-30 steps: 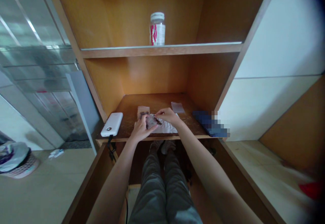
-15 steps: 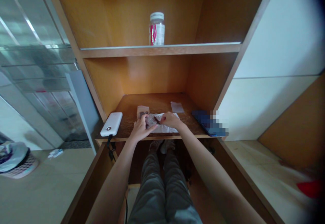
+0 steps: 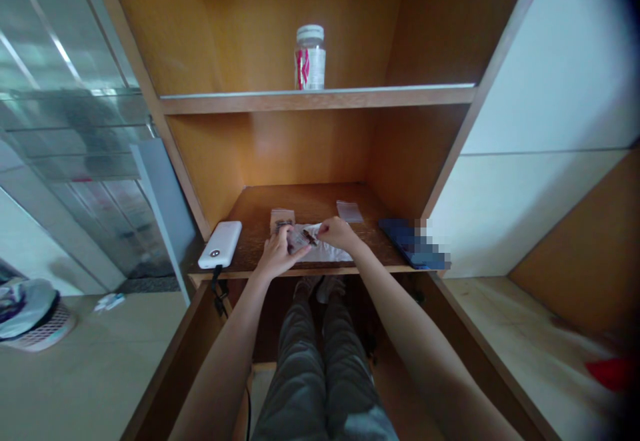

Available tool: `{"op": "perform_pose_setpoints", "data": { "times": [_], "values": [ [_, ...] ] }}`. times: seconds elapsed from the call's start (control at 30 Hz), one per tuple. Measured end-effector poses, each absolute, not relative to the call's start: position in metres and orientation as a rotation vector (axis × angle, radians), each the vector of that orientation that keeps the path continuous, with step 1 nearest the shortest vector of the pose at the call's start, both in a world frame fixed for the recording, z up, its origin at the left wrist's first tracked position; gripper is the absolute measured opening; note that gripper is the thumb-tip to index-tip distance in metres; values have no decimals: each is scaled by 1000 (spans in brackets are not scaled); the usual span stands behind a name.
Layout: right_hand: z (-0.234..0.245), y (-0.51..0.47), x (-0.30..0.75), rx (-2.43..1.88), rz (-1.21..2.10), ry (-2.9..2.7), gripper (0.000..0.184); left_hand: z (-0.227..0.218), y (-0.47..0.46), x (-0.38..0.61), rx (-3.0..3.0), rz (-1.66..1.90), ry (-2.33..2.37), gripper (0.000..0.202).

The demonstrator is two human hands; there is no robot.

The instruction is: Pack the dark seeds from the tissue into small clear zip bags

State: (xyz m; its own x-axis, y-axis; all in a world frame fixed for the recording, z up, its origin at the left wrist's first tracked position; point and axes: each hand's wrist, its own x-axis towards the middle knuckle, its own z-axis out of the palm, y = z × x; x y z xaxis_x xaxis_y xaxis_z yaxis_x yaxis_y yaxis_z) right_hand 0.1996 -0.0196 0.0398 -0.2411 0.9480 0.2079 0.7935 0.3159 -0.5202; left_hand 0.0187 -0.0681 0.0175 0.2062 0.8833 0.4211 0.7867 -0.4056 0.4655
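Note:
On the cabinet's lower shelf, my left hand [image 3: 280, 254] holds the edge of a small clear plastic bag [image 3: 298, 235] between thumb and fingers. Small dark brown pieces [image 3: 311, 237] lie at the bag's right side, too small to name. Just right of them is my right hand [image 3: 338, 233], its fingertips pinched together; whatever is in the pinch is hidden. A white sheet [image 3: 331, 253], like tissue or thin plastic, lies crumpled beneath both hands. Behind my left fingers sits a small bag with dark contents [image 3: 283, 217], partly covered.
A flat clear zip bag [image 3: 349, 211] lies behind my right hand. A white power bank [image 3: 221, 245] with a black cable is at the left, a dark blue phone-like object [image 3: 410, 244] at the right. A white-capped bottle [image 3: 311, 61] stands on the upper shelf.
My right hand has lifted slightly up and away from the dark pieces, which show more plainly. My left hand stays in place on the plastic bag.

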Motion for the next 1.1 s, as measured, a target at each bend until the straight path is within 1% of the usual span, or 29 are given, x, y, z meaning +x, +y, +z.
{"op": "perform_pose_setpoints", "data": {
  "times": [0.13, 0.23, 0.33, 0.4, 0.53, 0.63, 0.7, 0.83, 0.93, 1.1],
  "values": [
    [44, -19, 197, -1173, 719, -2017, 17, 17, -67, 19, 2310, 978, 1629, 62],
    [46, -25, 193, -979, 912, -1995, 24, 16, -67, 18, 2281, 986, 1645, 64],
    [46, -31, 191, -930, 1005, -1953, 31, 16, -67, 17, 2246, 1015, 1630, 63],
    [46, -33, 191, -918, 1046, -1964, 32, 15, -65, 16, 2213, 1057, 1617, 63],
    [41, -32, 189, -932, 1095, -1977, 23, 13, -62, 14, 2145, 1140, 1573, 70],
    [36, -30, 185, -963, 1167, -1833, 19, 12, -60, 11, 2011, 1207, 1491, 73],
    [34, -31, 182, -930, 1230, -1672, 18, 12, -58, 8, 1858, 1279, 1406, 68],
    [35, -37, 173, -835, 1331, -1347, 18, 15, -56, 4, 1564, 1423, 1166, 46],
    [34, -41, 165, -796, 1343, -1192, 21, 16, -56, 2, 1468, 1353, 1053, 37],
    [25, -44, 155, -734, 1313, -1086, 30, 16, -59, -2, 1463, 1237, 1031, 29]
  ]
}}
